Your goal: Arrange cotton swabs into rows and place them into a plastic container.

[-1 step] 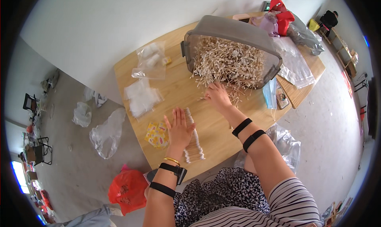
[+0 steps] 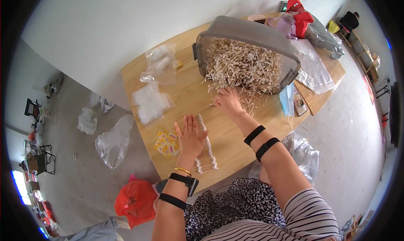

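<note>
Head view: at frame centre the left hand point(image 2: 190, 136) lies flat, fingers spread, against a neat row of cotton swabs point(image 2: 205, 147) on the wooden table point(image 2: 235, 148). Just above and to the right, the right hand point(image 2: 227, 101) rests with fingers curled in loose swabs spilling from the tipped grey bin point(image 2: 248, 34); whether it pinches any cannot be told. Yellow packets point(image 2: 167, 142) lie left of the row.
</note>
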A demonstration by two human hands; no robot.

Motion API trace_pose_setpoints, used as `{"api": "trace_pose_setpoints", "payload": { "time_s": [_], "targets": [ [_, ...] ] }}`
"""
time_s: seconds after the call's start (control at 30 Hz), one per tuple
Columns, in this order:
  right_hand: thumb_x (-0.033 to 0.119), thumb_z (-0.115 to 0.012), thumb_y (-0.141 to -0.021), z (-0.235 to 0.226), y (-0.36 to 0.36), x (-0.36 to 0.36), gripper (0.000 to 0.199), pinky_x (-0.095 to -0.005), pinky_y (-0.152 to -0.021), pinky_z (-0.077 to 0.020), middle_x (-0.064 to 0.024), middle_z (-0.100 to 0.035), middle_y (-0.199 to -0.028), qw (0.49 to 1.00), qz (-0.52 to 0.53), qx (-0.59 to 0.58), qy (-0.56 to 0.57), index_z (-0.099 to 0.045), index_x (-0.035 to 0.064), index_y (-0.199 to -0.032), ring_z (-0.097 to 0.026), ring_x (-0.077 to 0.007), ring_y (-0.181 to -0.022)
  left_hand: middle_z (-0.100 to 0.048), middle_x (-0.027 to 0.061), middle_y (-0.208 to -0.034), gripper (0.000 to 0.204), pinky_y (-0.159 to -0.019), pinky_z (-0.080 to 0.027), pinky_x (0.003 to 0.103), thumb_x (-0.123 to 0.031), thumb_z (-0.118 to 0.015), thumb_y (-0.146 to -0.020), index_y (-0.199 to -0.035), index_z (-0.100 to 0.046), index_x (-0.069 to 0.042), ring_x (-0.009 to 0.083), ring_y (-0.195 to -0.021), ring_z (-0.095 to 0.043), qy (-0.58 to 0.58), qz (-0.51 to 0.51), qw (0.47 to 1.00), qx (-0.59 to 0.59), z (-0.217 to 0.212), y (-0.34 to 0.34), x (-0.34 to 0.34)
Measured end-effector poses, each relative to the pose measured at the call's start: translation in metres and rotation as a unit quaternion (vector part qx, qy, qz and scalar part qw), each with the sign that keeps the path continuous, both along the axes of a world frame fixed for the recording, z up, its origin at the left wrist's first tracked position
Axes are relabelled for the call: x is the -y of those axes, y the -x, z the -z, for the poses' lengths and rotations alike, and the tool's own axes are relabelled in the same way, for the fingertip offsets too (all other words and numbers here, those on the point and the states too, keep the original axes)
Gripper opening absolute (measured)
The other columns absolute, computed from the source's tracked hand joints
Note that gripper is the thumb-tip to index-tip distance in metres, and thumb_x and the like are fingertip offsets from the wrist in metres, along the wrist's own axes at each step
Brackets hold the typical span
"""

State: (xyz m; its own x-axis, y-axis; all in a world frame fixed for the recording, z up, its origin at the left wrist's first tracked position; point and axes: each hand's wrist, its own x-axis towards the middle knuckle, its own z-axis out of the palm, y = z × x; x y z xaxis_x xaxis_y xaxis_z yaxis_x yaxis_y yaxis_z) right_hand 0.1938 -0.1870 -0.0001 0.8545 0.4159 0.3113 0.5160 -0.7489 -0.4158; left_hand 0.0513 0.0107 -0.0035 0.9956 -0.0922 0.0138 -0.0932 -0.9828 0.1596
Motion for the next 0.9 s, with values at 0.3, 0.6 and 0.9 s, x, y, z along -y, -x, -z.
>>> {"api": "trace_pose_setpoints", "payload": {
  "time_s": [0.3,0.6,0.9],
  "targets": [
    [0.011,-0.072,-0.076,0.0,0.003,-0.071,0.01,-0.0407,-0.098,-0.0418,-0.0021,-0.062,-0.103,0.996,-0.09,-0.012,-0.012,-0.068,0.0138,-0.084,-0.054,-0.0261,-0.11,-0.027,0.0165,-0.164,0.079,-0.124,0.001,0.06,-0.057,-0.034,-0.103,-0.157,-0.028,0.001,0.0308,-0.154,-0.021,0.045,0.002,0.998,0.052,-0.004,-0.007,-0.01],
    [0.012,-0.076,-0.078,-0.009,0.001,-0.043,0.021,-0.0412,-0.099,-0.041,-0.0008,-0.061,-0.106,0.994,-0.11,0.024,-0.005,-0.071,0.0161,-0.098,-0.053,-0.0251,-0.114,-0.046,0.0113,-0.151,0.052,-0.118,-0.031,0.054,0.0,-0.063,-0.085,-0.136,-0.055,-0.006,0.0326,-0.145,-0.036,0.054,0.057,0.991,0.108,-0.03,-0.093,-0.045],
    [0.014,-0.074,-0.08,0.0,-0.002,-0.036,0.01,-0.041,-0.099,-0.0408,-0.0017,-0.06,-0.102,0.994,-0.109,0.023,0.002,-0.069,0.0149,-0.088,-0.053,-0.0256,-0.11,-0.065,0.0026,-0.098,0.019,-0.097,-0.043,0.044,-0.004,-0.074,-0.076,-0.092,-0.069,-0.012,0.0252,-0.102,-0.062,0.112,0.091,0.986,0.087,-0.022,-0.119,-0.043]
  ]
}}
